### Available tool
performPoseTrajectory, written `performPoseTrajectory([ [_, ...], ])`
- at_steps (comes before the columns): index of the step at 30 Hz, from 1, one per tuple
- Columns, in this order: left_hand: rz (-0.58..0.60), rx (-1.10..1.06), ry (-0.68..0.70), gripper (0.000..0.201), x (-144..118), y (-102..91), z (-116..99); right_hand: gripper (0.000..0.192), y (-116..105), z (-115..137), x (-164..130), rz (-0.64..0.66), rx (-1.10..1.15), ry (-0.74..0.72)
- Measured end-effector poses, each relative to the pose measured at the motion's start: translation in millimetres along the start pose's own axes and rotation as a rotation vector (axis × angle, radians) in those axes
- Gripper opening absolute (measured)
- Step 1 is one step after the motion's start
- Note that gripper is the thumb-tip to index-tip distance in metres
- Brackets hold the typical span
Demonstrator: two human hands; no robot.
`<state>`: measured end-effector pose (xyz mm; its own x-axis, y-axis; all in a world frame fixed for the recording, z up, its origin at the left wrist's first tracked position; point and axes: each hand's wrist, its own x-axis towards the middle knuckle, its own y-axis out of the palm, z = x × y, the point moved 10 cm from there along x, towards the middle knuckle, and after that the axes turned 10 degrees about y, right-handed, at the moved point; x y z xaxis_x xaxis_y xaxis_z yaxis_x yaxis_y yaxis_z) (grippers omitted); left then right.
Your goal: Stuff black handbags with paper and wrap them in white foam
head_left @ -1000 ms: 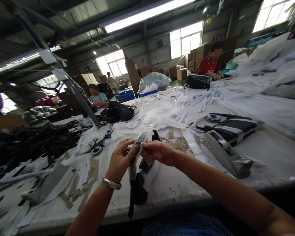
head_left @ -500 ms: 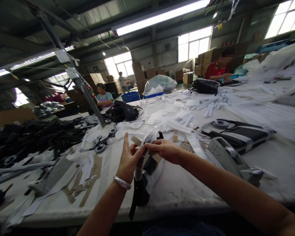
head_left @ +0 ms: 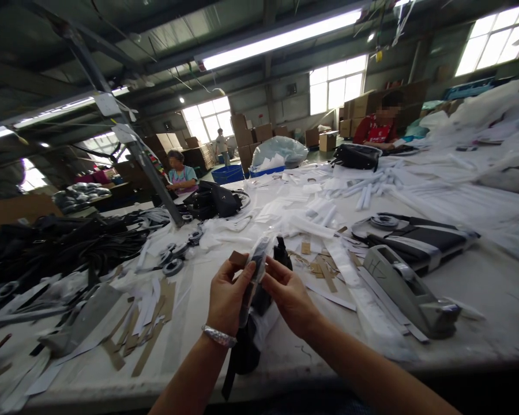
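Both hands are meeting just above the near edge of the worktop (head_left: pixel 480 276). Left hand (head_left: pixel 227 297), a silver bracelet (head_left: pixel 218 335) sitting at its wrist, is gripping a narrow strip of clear plastic wrap (head_left: pixel 256 262) with a small piece of brown card (head_left: pixel 237 259) behind it, thumb pressing on the front. Right hand (head_left: pixel 290 294) is pinching the same wrap from the other side, fingertips touching it just beside the left thumb. Between and below the two hands a black strap (head_left: pixel 242 351) is hanging down past the worktop's edge, its upper part partly hidden by the palms; a black clip-like end (head_left: pixel 281 252) is showing just above the right hand's fingers.

To the right of the right hand a grey tape dispenser (head_left: pixel 409 291) is lying on the worktop, and beyond it a flat black and grey case (head_left: pixel 419 233). To the left of the left hand, brown card strips (head_left: pixel 149 331) and white paper scraps are lying scattered, with a heap of black straps (head_left: pixel 56 248) farther left. Ahead of the hands, white paper rolls (head_left: pixel 324 210) are spreading across the worktop. Other people are sitting well apart at the far side: one in a red top (head_left: pixel 378 129), one in a light top (head_left: pixel 182 176).
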<state>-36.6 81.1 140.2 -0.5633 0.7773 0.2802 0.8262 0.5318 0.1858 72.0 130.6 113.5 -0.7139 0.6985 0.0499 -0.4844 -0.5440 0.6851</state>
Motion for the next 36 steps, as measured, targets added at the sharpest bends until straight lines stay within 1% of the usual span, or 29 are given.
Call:
performPoseTrajectory([
  [3,-0.031,0.007,0.03,0.043,-4,3.2,-3,0.045,-1,3,2,-0.114,-0.002,-0.091],
  [5,-0.053,0.031,0.045,0.042,-6,3.5,-5,0.042,0,3,4,-0.13,0.007,-0.094],
  [8,-0.058,0.051,0.055,0.041,-7,4.8,-8,0.036,5,3,5,-0.104,-0.009,-0.065],
  [12,-0.081,0.083,0.049,0.04,-10,1.8,-14,0.03,13,10,5,-0.044,-0.095,-0.063],
  [15,-0.07,0.11,0.053,0.036,-13,-2.3,-19,0.033,16,13,5,-0.023,-0.149,-0.037],
  [18,-0.015,0.167,0.129,0.036,-15,-5.0,-31,0.038,16,12,5,-0.025,-0.18,-0.003],
  [20,0.026,0.297,0.183,0.037,-15,-5.7,-39,0.038,16,13,6,-0.031,-0.185,0.001],
  [24,0.07,0.626,0.296,0.025,-12,-2.1,-60,0.035,15,17,7,-0.045,-0.18,-0.019],
  [28,0.088,0.745,0.337,0.019,-9,1.2,-74,0.035,19,19,4,0.024,-0.225,0.014],
  [30,0.094,0.792,0.374,0.016,-9,1.8,-79,0.034,19,18,1,0.036,-0.251,0.024],
  [34,0.084,1.039,0.592,0.023,-21,8.3,-91,0.028,16,16,1,-0.042,-0.226,0.014],
  [36,0.09,1.175,0.678,0.028,-30,15.4,-91,0.028,17,13,3,-0.052,-0.193,0.012],
])
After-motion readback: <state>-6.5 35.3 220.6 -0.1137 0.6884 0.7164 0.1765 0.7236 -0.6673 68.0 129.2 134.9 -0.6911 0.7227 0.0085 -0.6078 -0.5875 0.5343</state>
